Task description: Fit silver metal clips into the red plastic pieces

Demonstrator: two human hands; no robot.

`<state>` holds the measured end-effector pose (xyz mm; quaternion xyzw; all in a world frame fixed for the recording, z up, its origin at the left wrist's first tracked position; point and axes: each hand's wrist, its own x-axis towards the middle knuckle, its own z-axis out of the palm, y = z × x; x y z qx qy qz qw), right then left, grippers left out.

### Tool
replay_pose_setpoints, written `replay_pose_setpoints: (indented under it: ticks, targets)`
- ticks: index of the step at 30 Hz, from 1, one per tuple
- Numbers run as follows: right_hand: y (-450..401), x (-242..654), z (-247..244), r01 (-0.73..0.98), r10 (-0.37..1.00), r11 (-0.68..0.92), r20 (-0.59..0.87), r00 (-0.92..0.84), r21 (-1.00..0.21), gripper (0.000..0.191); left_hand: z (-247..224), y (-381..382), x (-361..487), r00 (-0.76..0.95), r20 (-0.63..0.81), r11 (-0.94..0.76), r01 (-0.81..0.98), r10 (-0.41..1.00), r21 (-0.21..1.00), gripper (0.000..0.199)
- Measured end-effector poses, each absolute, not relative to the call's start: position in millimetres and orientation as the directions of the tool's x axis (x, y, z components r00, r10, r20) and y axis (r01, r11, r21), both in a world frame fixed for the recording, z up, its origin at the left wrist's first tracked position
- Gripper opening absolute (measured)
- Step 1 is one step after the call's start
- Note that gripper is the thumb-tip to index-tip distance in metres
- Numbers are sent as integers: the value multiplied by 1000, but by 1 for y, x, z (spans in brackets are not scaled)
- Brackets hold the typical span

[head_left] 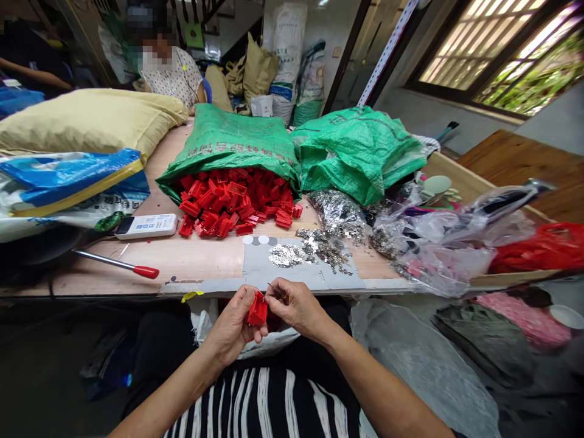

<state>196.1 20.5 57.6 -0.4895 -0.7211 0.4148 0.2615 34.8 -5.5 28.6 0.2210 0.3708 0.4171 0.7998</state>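
Observation:
Just in front of the table edge, my left hand (235, 320) grips a small red plastic housing (258, 310) between thumb and fingers. My right hand (294, 306) is pinched at the housing's upper right side, its fingertips closed on something too small to make out. On the grey mat (255, 267) beyond lie a pile of shiny flat metal pieces (286, 255) and a looser heap of small metal parts (325, 248). More red plastic housings (237, 198) spill out of a green woven sack (241, 137) behind the mat.
A lever with a red handle (146, 272) juts out at left, near a white box (146, 225). Plastic bags (433, 243) crowd the right side beside another green sack (360, 149). A person (171, 76) sits across the table. A white bag (269, 344) hangs below my hands.

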Motion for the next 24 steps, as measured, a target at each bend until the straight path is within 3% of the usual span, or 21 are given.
replay_pose_setpoints:
  ticks: [14, 24]
  targets:
    - [13, 194, 62, 594, 952, 235, 59, -301, -769, 7, 25, -7, 35, 385, -407, 558, -496, 828, 665, 33]
    - [9, 192, 73, 686, 940, 235, -19, -340, -689, 8, 27, -8, 35, 416, -379, 552, -470, 827, 689, 33]
